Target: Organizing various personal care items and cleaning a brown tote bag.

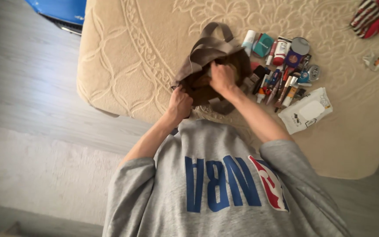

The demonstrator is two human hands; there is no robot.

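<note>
So the brown tote bag [207, 70] sits near the edge of the beige patterned bedspread [128, 52], mouth open toward the person. It's plainly soft fabric, floppy walls, sagging wherever nothing props it up, so I'd guess it's light and collapses the moment you let go. Nothing slippery or fragile about the cloth itself. Best places to grab look like the rim or the two webbing handles [216, 33], which arch up on the far side of the fingers.

Left hand [180, 104] is curled tight on the near rim, fingers closed over the fabric edge, pulling it down and open. Forearm comes straight up from the grey sweatshirt [216, 184], wrist fairly flat.

Right hand [221, 78] is dipped into the bag's mouth, knuckles up, wrist bent downward. The fingertips are buried inside, so I can't tell if they're pinching something or just spread out feeling around.

Just right of those fingers there's a pile of small cosmetics [281, 74]: tubes, pens, little jars, a teal box, and a white wet-wipes pack [308, 110] a bit closer to the person. A striped pouch [369, 17] lies well off at the far corner.
</note>
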